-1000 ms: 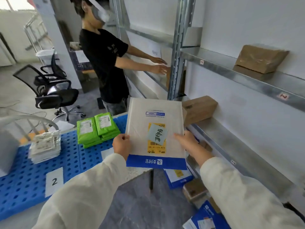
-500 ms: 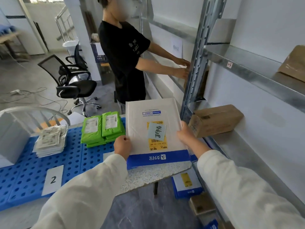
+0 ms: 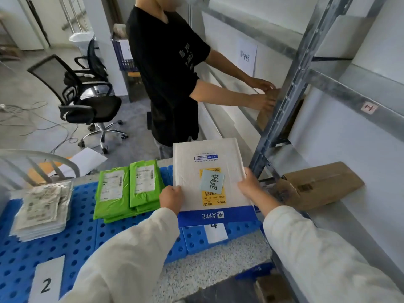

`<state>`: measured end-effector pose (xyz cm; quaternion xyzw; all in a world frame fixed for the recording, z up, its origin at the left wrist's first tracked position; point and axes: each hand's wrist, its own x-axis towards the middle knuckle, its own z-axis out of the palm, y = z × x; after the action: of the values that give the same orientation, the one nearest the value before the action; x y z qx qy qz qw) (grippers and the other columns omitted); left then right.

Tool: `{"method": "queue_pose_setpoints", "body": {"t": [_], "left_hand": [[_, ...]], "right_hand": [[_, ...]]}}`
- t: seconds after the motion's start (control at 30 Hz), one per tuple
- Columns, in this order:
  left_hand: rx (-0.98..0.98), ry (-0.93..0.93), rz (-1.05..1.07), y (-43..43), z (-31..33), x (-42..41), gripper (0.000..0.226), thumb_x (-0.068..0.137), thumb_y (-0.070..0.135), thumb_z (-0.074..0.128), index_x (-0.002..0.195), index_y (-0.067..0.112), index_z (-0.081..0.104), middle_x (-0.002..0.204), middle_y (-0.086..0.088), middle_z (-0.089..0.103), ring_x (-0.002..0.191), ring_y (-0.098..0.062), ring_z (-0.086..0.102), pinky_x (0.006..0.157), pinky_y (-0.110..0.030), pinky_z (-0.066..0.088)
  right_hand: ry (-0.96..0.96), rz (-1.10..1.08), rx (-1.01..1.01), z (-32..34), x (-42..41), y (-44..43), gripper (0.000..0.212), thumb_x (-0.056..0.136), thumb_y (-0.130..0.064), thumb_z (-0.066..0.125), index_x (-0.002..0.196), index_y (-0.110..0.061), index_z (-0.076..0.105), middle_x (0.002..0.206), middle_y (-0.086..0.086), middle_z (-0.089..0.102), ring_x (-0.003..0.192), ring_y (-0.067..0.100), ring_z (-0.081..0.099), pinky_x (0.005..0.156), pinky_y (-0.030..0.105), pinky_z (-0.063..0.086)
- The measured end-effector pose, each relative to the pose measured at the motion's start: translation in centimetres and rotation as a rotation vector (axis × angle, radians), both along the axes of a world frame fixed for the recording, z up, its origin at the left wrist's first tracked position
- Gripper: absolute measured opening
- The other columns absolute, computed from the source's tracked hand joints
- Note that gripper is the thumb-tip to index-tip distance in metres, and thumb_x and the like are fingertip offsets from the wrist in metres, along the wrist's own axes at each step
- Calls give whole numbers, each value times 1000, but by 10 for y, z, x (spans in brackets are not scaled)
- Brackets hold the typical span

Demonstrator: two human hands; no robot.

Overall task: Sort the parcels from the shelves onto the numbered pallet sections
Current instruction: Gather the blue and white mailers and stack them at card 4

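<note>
1 white mailer (image 3: 207, 162) is gripped at its side edges by the left hand (image 3: 171, 199) and right hand (image 3: 249, 186), over the blue pallet's (image 3: 87, 237) right end. Just left lie 2 green stacks (image 3: 113, 193), then 1 pale stack (image 3: 41, 211). 1 box (image 3: 321, 184) sits on the shelf (image 3: 349, 217).

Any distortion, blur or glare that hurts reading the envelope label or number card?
Head view: wide-angle stretch tilts the shelf post; the envelope, held in the left hand and right hand, is sharp; the card marked 2 reads clearly; even light, no glare.
</note>
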<state>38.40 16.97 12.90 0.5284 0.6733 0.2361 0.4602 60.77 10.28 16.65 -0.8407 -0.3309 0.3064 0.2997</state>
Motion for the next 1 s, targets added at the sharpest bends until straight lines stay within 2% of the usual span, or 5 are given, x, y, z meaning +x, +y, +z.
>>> {"method": "queue_pose_setpoints", "body": {"t": [0.23, 0.4, 0.67, 0.87, 1.0], "left_hand": [[-43, -66, -25, 38, -29, 16, 28, 95, 25, 48, 103, -1, 58, 93, -11, 57, 83, -25, 53, 74, -35, 45], [-111, -64, 29, 51, -55, 16, 29, 96, 23, 48, 106, -2, 56, 93, -11, 56, 82, -22, 51, 70, -31, 39], [-162, -5, 59, 67, -78, 29, 25, 98, 24, 47, 108, 3, 55, 99, -10, 58, 83, -20, 52, 69, -30, 40], [-151, 4, 137, 76, -90, 36, 22, 97, 21, 48, 107, 3, 54, 101, -13, 59, 84, -22, 52, 73, -32, 42], [-140, 24, 157, 76, -95, 35, 26, 96, 19, 51, 116, 2, 51, 111, -13, 58, 98, -28, 56, 86, -39, 48]], "right_hand": [[-36, 10, -13, -16, 16, 49, 47, 96, -10, 47, 141, -21, 36, 126, 6, 55, 109, 24, 54, 82, 35, 45], [10, 46, -37, -39, 18, 70, 53, 96, -8, 46, 145, -22, 33, 131, 7, 53, 117, 27, 53, 93, 40, 49], [6, 64, -77, -76, 30, 96, 42, 95, -1, 45, 135, -13, 46, 125, 11, 55, 114, 27, 53, 85, 31, 45], [66, 79, -89, -104, 35, 110, 41, 95, -2, 48, 132, -19, 48, 116, -1, 54, 101, 16, 53, 83, 31, 47], [82, 146, -148, -115, 33, 123, 45, 93, 0, 43, 132, -23, 47, 123, 4, 54, 113, 26, 54, 95, 45, 50]]}}
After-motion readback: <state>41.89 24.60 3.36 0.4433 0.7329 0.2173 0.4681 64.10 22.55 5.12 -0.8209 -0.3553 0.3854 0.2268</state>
